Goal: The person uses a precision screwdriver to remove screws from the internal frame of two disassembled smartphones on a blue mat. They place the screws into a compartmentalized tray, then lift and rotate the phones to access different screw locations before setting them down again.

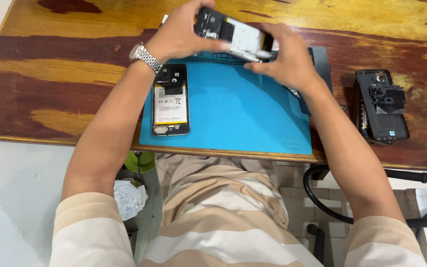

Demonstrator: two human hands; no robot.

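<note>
Both grips closed on one opened phone (233, 33), lifted above the far edge of the blue mat (243, 118): left hand (181, 34) pinching its left end, right hand (285, 62) pinching its right end. Second opened phone (171, 100) flat on the mat's left edge, under the left wrist. Dark back cover (381, 106) well apart near the counter's (50, 79) right edge. Bare mat between forearms; open counter at left.
</note>
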